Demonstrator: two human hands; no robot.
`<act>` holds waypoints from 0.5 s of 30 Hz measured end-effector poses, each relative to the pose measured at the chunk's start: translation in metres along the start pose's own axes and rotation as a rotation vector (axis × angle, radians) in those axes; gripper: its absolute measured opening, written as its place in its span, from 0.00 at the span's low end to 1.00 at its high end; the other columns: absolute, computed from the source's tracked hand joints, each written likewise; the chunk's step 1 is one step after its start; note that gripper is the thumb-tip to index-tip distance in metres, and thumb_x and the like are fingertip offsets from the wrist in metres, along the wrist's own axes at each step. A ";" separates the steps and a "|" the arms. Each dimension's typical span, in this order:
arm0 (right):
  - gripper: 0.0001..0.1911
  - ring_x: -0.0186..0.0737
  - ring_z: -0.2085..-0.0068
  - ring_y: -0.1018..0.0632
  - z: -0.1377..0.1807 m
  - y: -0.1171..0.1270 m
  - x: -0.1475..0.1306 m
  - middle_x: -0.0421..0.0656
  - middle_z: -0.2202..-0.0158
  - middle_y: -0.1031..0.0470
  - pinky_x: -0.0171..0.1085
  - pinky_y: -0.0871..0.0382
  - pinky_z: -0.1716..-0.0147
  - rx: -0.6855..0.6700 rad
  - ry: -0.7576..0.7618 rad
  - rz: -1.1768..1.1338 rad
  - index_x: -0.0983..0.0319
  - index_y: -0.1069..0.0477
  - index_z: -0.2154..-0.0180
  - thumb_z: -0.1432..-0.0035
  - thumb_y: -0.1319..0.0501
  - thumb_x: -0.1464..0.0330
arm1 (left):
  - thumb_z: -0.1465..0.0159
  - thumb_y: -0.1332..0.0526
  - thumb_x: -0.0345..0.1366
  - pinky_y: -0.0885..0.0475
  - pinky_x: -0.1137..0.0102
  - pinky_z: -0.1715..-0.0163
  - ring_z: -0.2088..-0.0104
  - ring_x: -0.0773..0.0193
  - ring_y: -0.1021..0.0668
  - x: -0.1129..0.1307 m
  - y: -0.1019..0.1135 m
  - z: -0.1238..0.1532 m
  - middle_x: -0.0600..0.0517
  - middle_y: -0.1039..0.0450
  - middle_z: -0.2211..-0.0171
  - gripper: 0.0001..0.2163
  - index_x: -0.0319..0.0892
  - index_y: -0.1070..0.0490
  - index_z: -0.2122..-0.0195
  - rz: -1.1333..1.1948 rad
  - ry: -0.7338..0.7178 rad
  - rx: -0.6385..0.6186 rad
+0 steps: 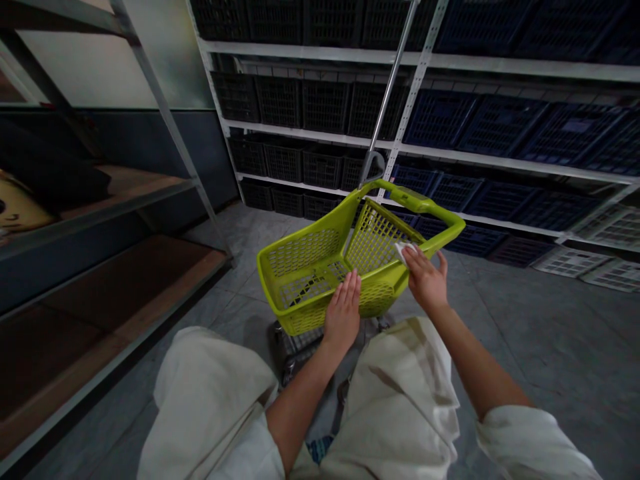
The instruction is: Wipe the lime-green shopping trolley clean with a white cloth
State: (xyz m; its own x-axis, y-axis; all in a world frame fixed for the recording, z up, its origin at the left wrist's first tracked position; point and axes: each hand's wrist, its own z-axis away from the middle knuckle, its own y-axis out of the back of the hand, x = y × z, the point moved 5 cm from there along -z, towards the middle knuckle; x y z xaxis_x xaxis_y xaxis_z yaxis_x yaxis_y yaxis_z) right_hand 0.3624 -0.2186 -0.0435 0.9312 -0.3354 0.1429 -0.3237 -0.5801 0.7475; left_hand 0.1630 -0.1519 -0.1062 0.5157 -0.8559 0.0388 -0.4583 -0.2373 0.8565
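Observation:
A lime-green plastic shopping basket [300, 267] stands tilted on the floor in front of my knees, on a small wheeled frame [295, 350]. My left hand [343, 313] lies flat against the basket's near rim, fingers together and stretched out. My right hand [426, 280] presses a small white cloth [404, 251] against the rim near the green handle [425, 207]. A metal pull rod [387, 100] rises from the basket's far side.
White shelving [450, 63] with several dark crates fills the wall ahead. A metal rack with wooden boards [125, 280] stands at the left. White crates [595, 267] lie on the grey tiled floor at the right. My knees in light trousers [400, 400] are below.

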 end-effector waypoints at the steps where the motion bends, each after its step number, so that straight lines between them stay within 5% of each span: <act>1: 0.30 0.43 0.33 0.34 -0.002 -0.003 0.002 0.46 0.36 0.30 0.52 0.61 0.32 -0.004 -0.014 0.005 0.60 0.37 0.37 0.40 0.49 0.77 | 0.39 0.48 0.26 0.48 0.60 0.30 0.27 0.57 0.53 -0.002 -0.001 -0.002 0.41 0.59 0.27 0.38 0.30 0.63 0.28 0.012 -0.002 0.000; 10: 0.29 0.44 0.32 0.37 -0.024 -0.031 -0.024 0.47 0.36 0.31 0.53 0.55 0.33 -0.022 -0.080 -0.059 0.61 0.37 0.36 0.37 0.51 0.77 | 0.38 0.46 0.28 0.43 0.59 0.32 0.34 0.54 0.35 -0.054 -0.007 -0.031 0.40 0.38 0.34 0.33 0.33 0.51 0.30 0.157 0.052 -0.031; 15: 0.29 0.46 0.32 0.37 -0.037 -0.039 -0.051 0.49 0.36 0.32 0.52 0.50 0.36 -0.037 -0.090 -0.137 0.60 0.37 0.36 0.37 0.52 0.77 | 0.38 0.46 0.28 0.42 0.59 0.32 0.36 0.56 0.32 -0.096 -0.005 -0.035 0.43 0.35 0.35 0.31 0.36 0.46 0.32 0.161 0.049 -0.022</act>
State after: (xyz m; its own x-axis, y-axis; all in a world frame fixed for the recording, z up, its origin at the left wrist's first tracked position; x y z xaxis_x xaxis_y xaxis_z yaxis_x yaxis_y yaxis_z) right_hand 0.3339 -0.1518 -0.0561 0.9469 -0.3209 -0.0192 -0.1868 -0.5979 0.7795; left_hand 0.1411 -0.0520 -0.0957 0.4715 -0.8586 0.2013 -0.5222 -0.0878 0.8483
